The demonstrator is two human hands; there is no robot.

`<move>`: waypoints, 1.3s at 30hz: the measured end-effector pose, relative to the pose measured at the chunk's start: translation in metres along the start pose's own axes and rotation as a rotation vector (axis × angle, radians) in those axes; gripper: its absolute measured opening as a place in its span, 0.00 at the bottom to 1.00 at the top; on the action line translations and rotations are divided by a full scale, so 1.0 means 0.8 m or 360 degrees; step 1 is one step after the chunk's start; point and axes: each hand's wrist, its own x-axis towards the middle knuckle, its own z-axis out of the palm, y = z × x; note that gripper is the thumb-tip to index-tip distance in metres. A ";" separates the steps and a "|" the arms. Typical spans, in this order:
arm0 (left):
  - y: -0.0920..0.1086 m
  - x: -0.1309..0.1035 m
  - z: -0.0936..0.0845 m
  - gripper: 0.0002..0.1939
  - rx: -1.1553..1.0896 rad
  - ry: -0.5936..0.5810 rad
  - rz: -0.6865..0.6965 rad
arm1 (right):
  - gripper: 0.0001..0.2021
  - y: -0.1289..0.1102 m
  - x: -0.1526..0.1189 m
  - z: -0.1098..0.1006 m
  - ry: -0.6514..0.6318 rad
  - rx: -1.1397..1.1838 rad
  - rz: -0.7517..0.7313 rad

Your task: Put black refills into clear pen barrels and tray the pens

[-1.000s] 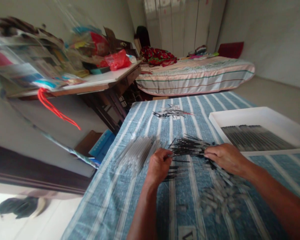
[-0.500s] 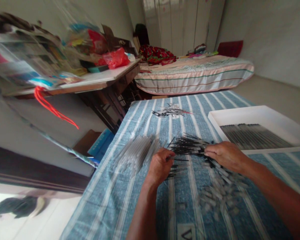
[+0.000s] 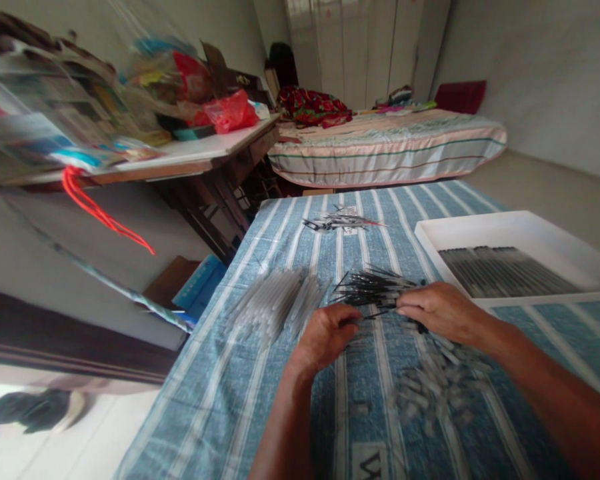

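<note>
My left hand (image 3: 329,333) is closed in a pinch near the middle of the table, with a thin black stick (image 3: 379,315), like a pen refill, at its fingertips. My right hand (image 3: 433,308) has its fingers pressed together at the right end of a pile of thin black sticks (image 3: 365,288); whatever it pinches is hidden. Left of my left hand lies a heap of translucent pale tubes (image 3: 275,300), like pen barrels. Below my right hand are scattered small clear pieces (image 3: 437,387), resembling pen caps.
A white tray (image 3: 427,245) at the right holds a row of dark-tipped pens (image 3: 505,270). Further back lies a small pile of black sticks (image 3: 340,221). The striped blue cloth (image 3: 280,427) covers the table. A cluttered desk (image 3: 200,159) stands left, a bed (image 3: 390,153) behind.
My left hand has shifted slightly right, and my right hand slightly left, bringing their fingertips closer together. The thin stick now shows between them. The piles look much the same.
</note>
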 end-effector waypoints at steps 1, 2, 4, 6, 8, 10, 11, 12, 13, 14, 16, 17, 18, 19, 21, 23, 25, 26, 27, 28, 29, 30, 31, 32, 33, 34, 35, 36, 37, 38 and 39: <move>0.000 0.000 0.001 0.12 -0.0069 -0.0006 -0.0013 | 0.14 -0.006 0.002 0.000 0.0033 0.0053 -0.0030; 0.001 -0.001 0.003 0.11 -0.0150 -0.0008 -0.0025 | 0.12 -0.013 0.004 0.001 0.0096 0.0126 -0.0053; 0.002 -0.002 0.004 0.09 -0.0352 0.0006 -0.0051 | 0.12 -0.026 0.008 0.003 0.0269 0.0328 -0.0043; 0.004 -0.002 0.002 0.08 -0.0626 0.0106 -0.0116 | 0.17 -0.034 0.012 0.007 0.0415 0.0512 0.0053; 0.006 -0.002 -0.001 0.09 -0.0921 0.0288 -0.0193 | 0.17 -0.035 0.015 0.010 0.0428 0.0554 0.0141; 0.008 -0.002 -0.005 0.11 -0.1170 0.0441 -0.0223 | 0.12 -0.029 0.017 0.013 0.0323 0.0460 0.0166; 0.009 -0.002 -0.006 0.12 -0.1260 0.0477 -0.0213 | 0.11 -0.025 0.017 0.015 0.0231 0.0388 0.0166; 0.009 -0.002 -0.008 0.12 -0.1328 0.0496 -0.0195 | 0.10 -0.020 0.016 0.016 0.0120 0.0308 0.0171; 0.009 -0.002 -0.008 0.13 -0.1376 0.0501 -0.0177 | 0.10 -0.014 0.015 0.018 0.0004 0.0223 0.0185; 0.009 -0.002 -0.008 0.14 -0.1405 0.0495 -0.0159 | 0.09 -0.010 0.013 0.019 -0.0098 0.0144 0.0202; 0.008 -0.001 -0.007 0.17 -0.1424 0.0462 -0.0127 | 0.08 -0.002 0.010 0.021 -0.0245 0.0012 0.0236; 0.007 -0.001 -0.005 0.18 -0.1420 0.0439 -0.0114 | 0.08 0.000 0.008 0.022 -0.0289 -0.0036 0.0250; 0.007 -0.001 -0.004 0.19 -0.1413 0.0415 -0.0105 | 0.08 0.001 0.006 0.022 -0.0318 -0.0073 0.0261; 0.007 -0.001 -0.002 0.19 -0.1402 0.0392 -0.0100 | 0.08 0.001 0.005 0.023 -0.0339 -0.0104 0.0265; 0.007 -0.001 0.001 0.18 -0.1375 0.0367 -0.0105 | 0.08 -0.001 0.003 0.023 -0.0364 -0.0165 0.0274; 0.009 -0.001 0.003 0.17 -0.1343 0.0363 -0.0128 | 0.08 -0.003 0.003 0.023 -0.0386 -0.0221 0.0284; 0.010 -0.001 0.004 0.16 -0.1315 0.0360 -0.0160 | 0.08 -0.004 0.003 0.023 -0.0410 -0.0261 0.0296; 0.011 -0.001 0.004 0.16 -0.1305 0.0354 -0.0175 | 0.08 -0.004 0.003 0.023 -0.0418 -0.0275 0.0306; 0.012 0.000 0.004 0.16 -0.1297 0.0340 -0.0188 | 0.08 -0.004 0.003 0.023 -0.0422 -0.0282 0.0313; 0.013 0.000 0.004 0.15 -0.1289 0.0323 -0.0197 | 0.07 -0.004 0.003 0.023 -0.0418 -0.0279 0.0320; 0.013 0.000 0.005 0.15 -0.1280 0.0305 -0.0205 | 0.07 -0.004 0.003 0.023 -0.0410 -0.0257 0.0319; 0.014 0.000 0.005 0.15 -0.1272 0.0291 -0.0211 | 0.07 -0.003 0.002 0.022 -0.0403 -0.0210 0.0306; 0.014 -0.001 0.005 0.15 -0.1266 0.0279 -0.0215 | 0.07 -0.002 0.001 0.021 -0.0394 -0.0140 0.0282; 0.014 -0.001 0.005 0.15 -0.1259 0.0269 -0.0219 | 0.08 0.000 0.000 0.020 -0.0382 -0.0059 0.0252; 0.014 -0.001 0.006 0.15 -0.1251 0.0260 -0.0221 | 0.09 0.003 0.000 0.019 -0.0365 0.0012 0.0233; 0.014 0.000 0.006 0.15 -0.1239 0.0252 -0.0221 | 0.10 0.006 -0.001 0.018 -0.0342 0.0050 0.0230; 0.014 0.000 0.006 0.15 -0.1224 0.0241 -0.0220 | 0.10 0.008 -0.002 0.016 -0.0327 0.0046 0.0240; 0.014 0.000 0.006 0.15 -0.1205 0.0227 -0.0220 | 0.11 0.011 -0.003 0.015 -0.0324 0.0003 0.0258; 0.015 0.000 0.007 0.15 -0.1183 0.0211 -0.0222 | 0.11 0.013 -0.004 0.013 -0.0337 -0.0062 0.0275; 0.015 0.000 0.007 0.15 -0.1163 0.0195 -0.0224 | 0.11 0.015 -0.004 0.012 -0.0363 -0.0135 0.0282; 0.016 0.000 0.007 0.14 -0.1148 0.0179 -0.0225 | 0.11 0.015 -0.005 0.010 -0.0396 -0.0204 0.0278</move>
